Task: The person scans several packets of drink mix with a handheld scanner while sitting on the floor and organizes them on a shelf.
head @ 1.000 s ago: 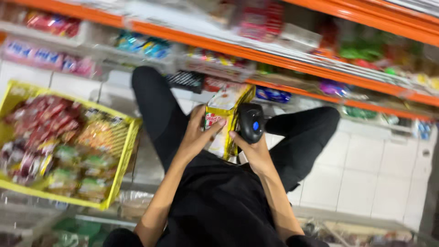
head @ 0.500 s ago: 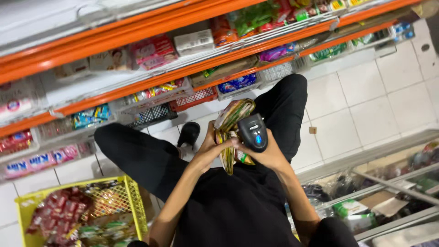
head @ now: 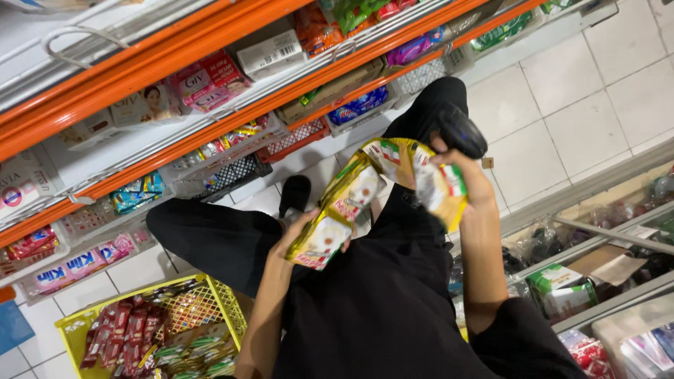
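Looking down, we see orange shelving with wire bins of packets across twelve o'clock. At seven o'clock, a yellow basket holds red and green packets. Our left hand is closed on one end of a strip of yellow sachets; our right hand, at two o'clock, clamps the other end plus a black scanner, spreading the strip flat.

Yellow basket beside orange shelves
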